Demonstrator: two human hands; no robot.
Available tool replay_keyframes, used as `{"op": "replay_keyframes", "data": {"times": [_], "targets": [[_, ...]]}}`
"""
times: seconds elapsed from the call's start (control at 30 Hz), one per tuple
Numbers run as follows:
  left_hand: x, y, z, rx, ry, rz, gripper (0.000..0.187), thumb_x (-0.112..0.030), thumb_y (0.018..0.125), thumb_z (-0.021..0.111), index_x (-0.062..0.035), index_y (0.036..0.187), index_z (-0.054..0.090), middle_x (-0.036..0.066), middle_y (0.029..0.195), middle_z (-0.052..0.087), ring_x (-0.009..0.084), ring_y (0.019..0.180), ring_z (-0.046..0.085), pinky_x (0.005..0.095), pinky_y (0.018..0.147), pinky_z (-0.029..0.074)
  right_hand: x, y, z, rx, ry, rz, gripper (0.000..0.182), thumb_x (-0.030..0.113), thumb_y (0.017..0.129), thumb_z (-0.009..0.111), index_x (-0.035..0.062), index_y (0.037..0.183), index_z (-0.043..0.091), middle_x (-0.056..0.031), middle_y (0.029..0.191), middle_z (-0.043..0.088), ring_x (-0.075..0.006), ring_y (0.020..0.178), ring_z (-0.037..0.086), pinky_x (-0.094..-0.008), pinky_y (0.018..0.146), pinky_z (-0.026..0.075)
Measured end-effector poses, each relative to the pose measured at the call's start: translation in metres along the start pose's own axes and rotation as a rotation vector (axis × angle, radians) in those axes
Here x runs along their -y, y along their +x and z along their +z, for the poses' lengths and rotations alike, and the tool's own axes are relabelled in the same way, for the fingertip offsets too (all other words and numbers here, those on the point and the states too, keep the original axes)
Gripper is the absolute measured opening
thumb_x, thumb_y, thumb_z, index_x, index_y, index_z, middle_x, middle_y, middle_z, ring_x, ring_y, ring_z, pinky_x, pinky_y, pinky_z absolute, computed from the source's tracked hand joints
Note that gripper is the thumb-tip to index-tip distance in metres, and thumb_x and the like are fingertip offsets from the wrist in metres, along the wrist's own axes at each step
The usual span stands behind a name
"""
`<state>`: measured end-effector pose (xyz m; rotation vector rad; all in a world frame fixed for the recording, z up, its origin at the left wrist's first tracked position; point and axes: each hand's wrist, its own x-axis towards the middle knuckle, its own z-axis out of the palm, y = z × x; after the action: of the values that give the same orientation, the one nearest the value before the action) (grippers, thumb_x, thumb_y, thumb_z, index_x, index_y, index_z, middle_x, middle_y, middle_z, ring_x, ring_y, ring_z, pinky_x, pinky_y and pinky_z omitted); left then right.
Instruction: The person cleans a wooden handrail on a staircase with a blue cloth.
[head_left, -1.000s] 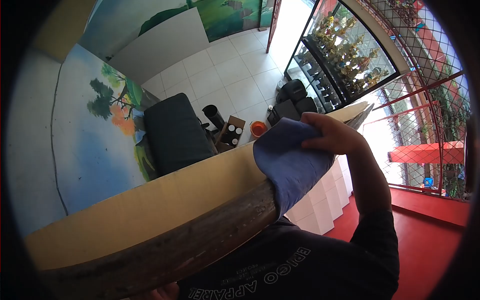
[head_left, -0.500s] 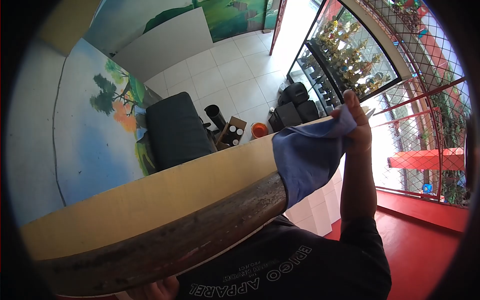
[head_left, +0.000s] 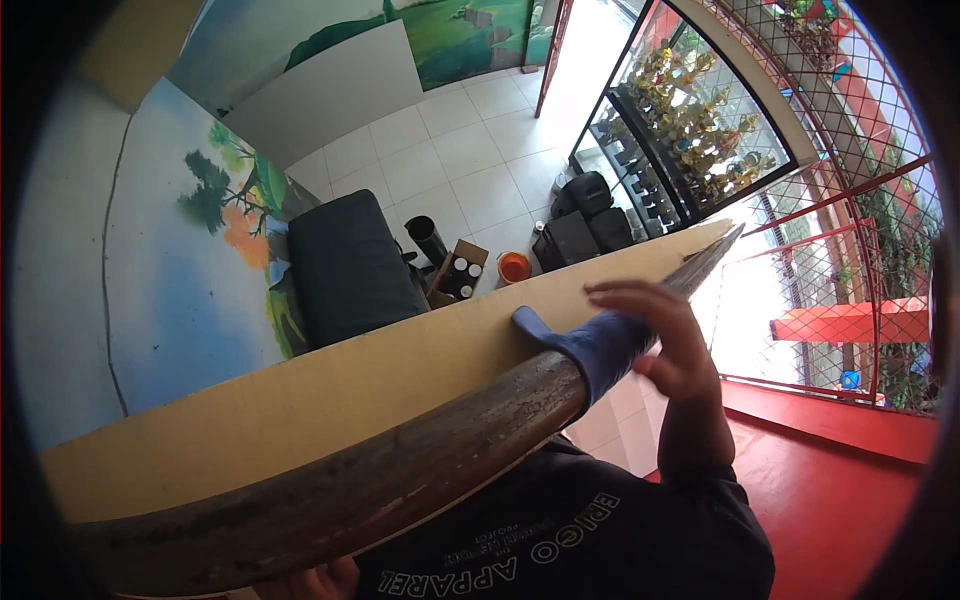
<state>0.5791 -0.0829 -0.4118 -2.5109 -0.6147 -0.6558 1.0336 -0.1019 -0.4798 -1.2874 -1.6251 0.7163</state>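
Note:
A long dark wooden rail with a worn surface runs from the lower left to a narrow tip at the upper right. The blue cloth is draped around its right part, one corner sticking out to the left. Over this cloth arches my right hand, with the fingers stretched out and the thumb apart, gripping nothing. At the bottom edge, my left hand is partly hidden beneath the rail, its visible fingers bent against the underside.
A yellowish ledge lies along the rail. Beyond it are a dark padded seat, a box of bottles, an orange container and black speakers. Trophies stand in a glass case, beside red metal mesh.
My right hand has come down and left from the raised cloth and has let go of it. The cloth now lies around the rail, and the rail's tip is uncovered.

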Motion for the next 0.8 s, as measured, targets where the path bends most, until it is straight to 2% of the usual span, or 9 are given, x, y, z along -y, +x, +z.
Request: {"op": "replay_keyframes", "data": {"times": [0.03,0.1,0.2,0.3,0.33,0.43,0.53,0.63,0.8], "targets": [[0.0,0.004,0.003,-0.038,0.015,-0.005,0.025,-0.021,0.094,0.067,0.0037,0.093,0.066,0.01,0.076,0.07,0.0151,0.058,0.063,0.0267,0.053,0.049,0.01,0.002,0.011,0.117,-0.216,-0.107,0.073,0.067,0.081,0.064,0.0053,0.12,0.066,-0.015,0.111,0.07,-0.0341,0.105,0.067,-0.041,0.092,0.051],[-0.002,0.016,0.011,-0.111,0.039,-0.008,0.025,-0.022,0.094,0.067,0.0033,0.093,0.065,0.009,0.074,0.069,0.0147,0.056,0.061,0.0271,0.052,0.048,0.004,-0.004,0.033,-0.034,-0.441,-0.192,0.072,0.069,0.086,0.055,0.007,0.121,0.067,-0.0136,0.107,0.071,-0.032,0.098,0.07,-0.0418,0.084,0.054],[-0.005,0.024,0.002,0.003,-0.038,-0.048,0.025,-0.022,0.094,0.068,0.0033,0.093,0.065,0.007,0.071,0.066,0.0148,0.054,0.058,0.0274,0.05,0.047,-0.005,-0.007,0.04,-0.132,-0.461,-0.263,0.07,0.068,0.091,0.046,0.0083,0.119,0.067,-0.0121,0.106,0.071,-0.03,0.094,0.071,-0.0421,0.081,0.056],[-0.003,0.03,0.004,-0.048,-0.003,0.027,0.023,-0.019,0.092,0.07,0.0045,0.093,0.066,0.009,0.07,0.066,0.0157,0.053,0.058,0.0273,0.048,0.047,-0.005,-0.01,0.042,-0.178,-0.47,-0.284,0.064,0.063,0.096,0.042,0.0092,0.118,0.068,-0.0112,0.105,0.072,-0.03,0.095,0.071,-0.0418,0.081,0.056],[-0.003,0.032,0.006,-0.062,0.008,0.04,0.023,-0.018,0.092,0.07,0.0045,0.093,0.066,0.009,0.07,0.066,0.0158,0.053,0.058,0.0273,0.048,0.047,-0.006,-0.012,0.04,-0.171,-0.461,-0.291,0.057,0.056,0.099,0.042,0.0094,0.118,0.068,-0.0115,0.106,0.071,-0.0298,0.095,0.071,-0.042,0.083,0.056],[-0.004,0.03,0.008,-0.046,0.022,-0.007,0.022,-0.018,0.092,0.07,0.0044,0.093,0.066,0.01,0.07,0.066,0.0161,0.053,0.058,0.0274,0.048,0.047,-0.014,-0.017,0.034,-0.196,-0.443,-0.321,0.051,0.049,0.102,0.042,0.008,0.116,0.069,-0.0128,0.106,0.072,-0.0303,0.097,0.071,-0.0434,0.086,0.056],[-0.008,0.024,0.005,-0.013,0.024,-0.066,0.022,-0.017,0.092,0.07,0.0044,0.093,0.066,0.01,0.069,0.066,0.0164,0.053,0.058,0.0275,0.048,0.047,-0.042,-0.039,0.018,-0.315,-0.484,-0.234,0.048,0.044,0.103,0.043,0.0055,0.113,0.07,-0.0139,0.105,0.072,-0.0313,0.1,0.07,-0.0448,0.091,0.054],[-0.012,0.019,0.002,0.02,0.008,-0.141,0.021,-0.016,0.092,0.07,0.0043,0.092,0.066,0.01,0.069,0.066,0.0167,0.052,0.059,0.0276,0.048,0.047,-0.089,-0.071,-0.009,-0.467,-0.502,0.012,0.049,0.04,0.104,0.042,-0.0003,0.107,0.07,-0.0182,0.105,0.072,-0.0365,0.103,0.068,-0.0468,0.101,0.048],[-0.017,0.008,-0.004,0.046,-0.129,-0.482,0.02,-0.015,0.091,0.07,0.0042,0.092,0.066,0.01,0.068,0.066,0.0173,0.052,0.059,0.0278,0.048,0.047,-0.136,-0.093,-0.015,-0.846,-0.372,0.282,0.044,0.03,0.105,0.042,-0.0035,0.107,0.07,-0.0148,0.105,0.073,-0.03,0.111,0.066,-0.0439,0.111,0.037]]}}
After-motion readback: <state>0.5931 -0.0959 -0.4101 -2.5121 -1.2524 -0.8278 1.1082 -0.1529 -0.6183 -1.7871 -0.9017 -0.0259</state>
